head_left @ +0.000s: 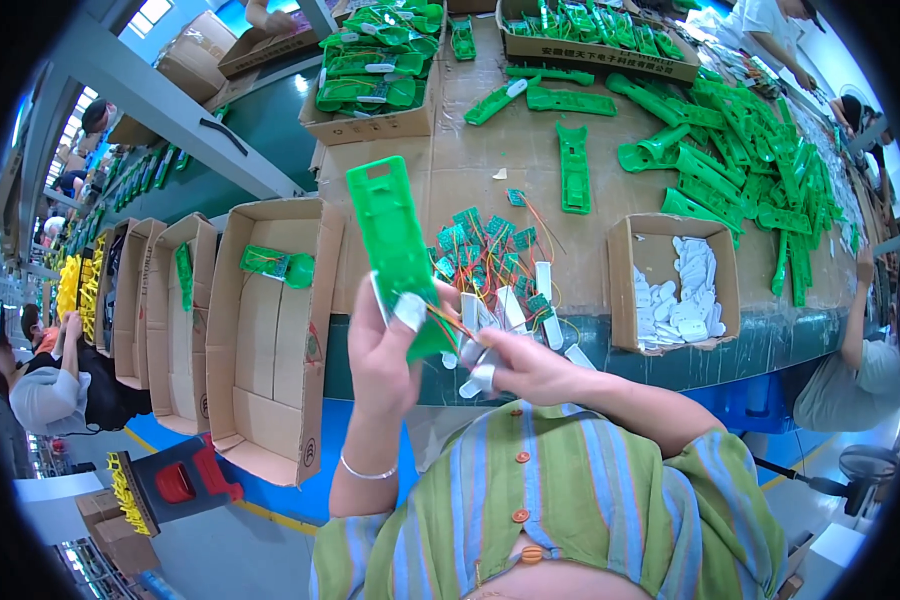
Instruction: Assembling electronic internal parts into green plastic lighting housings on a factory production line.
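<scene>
My left hand (378, 345) is wrapped round the lower part of a long green plastic housing (388, 215), which is tilted up with a slot at its top end. White covering wraps the thumb tip. Thin red and yellow wires (446, 319) run from the housing's lower end to my right hand (530, 368), whose fingers are pinched together on them. White coverings on those fingertips hide the wire ends. Just beyond my hands lies a pile of small green circuit boards (480, 240) with wires, and narrow white strips (511, 311) lie beside it.
Right of the boards stands a cardboard box (622, 290) of white plastic pieces. Green housings (740, 150) are heaped at the far right, and filled boxes (370, 125) stand at the back. An open carton (260, 390) at left holds one green housing. Other people work on both sides.
</scene>
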Demonstrator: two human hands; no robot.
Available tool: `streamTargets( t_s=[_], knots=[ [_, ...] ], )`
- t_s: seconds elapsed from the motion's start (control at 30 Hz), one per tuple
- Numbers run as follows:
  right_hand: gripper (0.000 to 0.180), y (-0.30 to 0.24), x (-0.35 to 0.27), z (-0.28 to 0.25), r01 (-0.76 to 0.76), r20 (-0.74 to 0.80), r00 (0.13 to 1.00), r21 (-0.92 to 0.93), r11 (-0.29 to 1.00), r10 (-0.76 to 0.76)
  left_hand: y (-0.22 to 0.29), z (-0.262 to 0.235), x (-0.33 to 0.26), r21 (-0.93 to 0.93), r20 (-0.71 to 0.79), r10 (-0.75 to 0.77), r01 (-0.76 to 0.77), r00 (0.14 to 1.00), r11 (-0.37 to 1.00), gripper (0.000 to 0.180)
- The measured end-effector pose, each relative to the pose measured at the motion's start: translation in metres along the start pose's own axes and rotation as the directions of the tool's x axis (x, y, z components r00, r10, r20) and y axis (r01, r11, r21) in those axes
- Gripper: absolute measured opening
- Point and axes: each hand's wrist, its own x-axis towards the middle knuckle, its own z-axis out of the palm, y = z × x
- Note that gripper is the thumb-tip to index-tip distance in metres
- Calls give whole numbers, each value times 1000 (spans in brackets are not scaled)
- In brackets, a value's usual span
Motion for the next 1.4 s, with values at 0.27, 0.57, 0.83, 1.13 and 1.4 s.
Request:
streamTargets(
  t_s=[0.27, 0.57, 0.83, 1.13, 1.4],
  knots=[
    [34, -39, 3, -51, 47, -109, 872, -951, 305, -476, 7, -35, 8, 963, 211, 148, -231, 966, 137, 64],
    [28, -39, 3, -68, 310, 109, 927, -765, 565, -360, 4, -42, 3, 468, 58, -28, -2, 998, 883, 26],
    [12, -70, 14, -51, 166, -242, 577, -900, 402, -780, -9, -16, -10, 216, 118, -25, -1, 993, 976, 36],
    [29, -49, 0, 19, 445, -271, 643, -630, 637, -717, -18, 8, -15, 239, 61, 159, -169, 985, 956, 43],
    [31, -51, 5, 29, 463, -314, 617, -596, 656, -721, -33, 11, -19, 431, 59, 398, -383, 915, 817, 45]
  ],
)
